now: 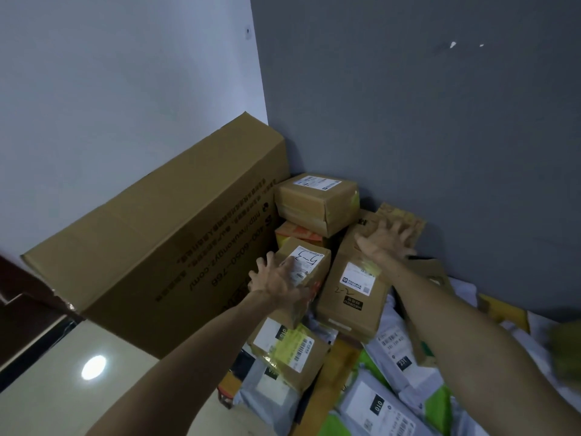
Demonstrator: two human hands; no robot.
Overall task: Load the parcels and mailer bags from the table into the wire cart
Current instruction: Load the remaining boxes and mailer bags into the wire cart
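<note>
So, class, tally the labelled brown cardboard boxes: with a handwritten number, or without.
With handwriting: 2, the small brown cardboard box marked 5-3 and long brown cardboard box marked 2-2.
Without: 2, the brown corner box and yellow-taped box.
Total: 4

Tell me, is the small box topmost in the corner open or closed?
Closed. The small box has its flaps flat, a shipping label on top and tape over its right edge.

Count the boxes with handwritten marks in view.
2. Small box under the left hand, marked on its label; long box right of it, far end at the right hand, marked below its label. Marks on hidden faces possible.
</note>
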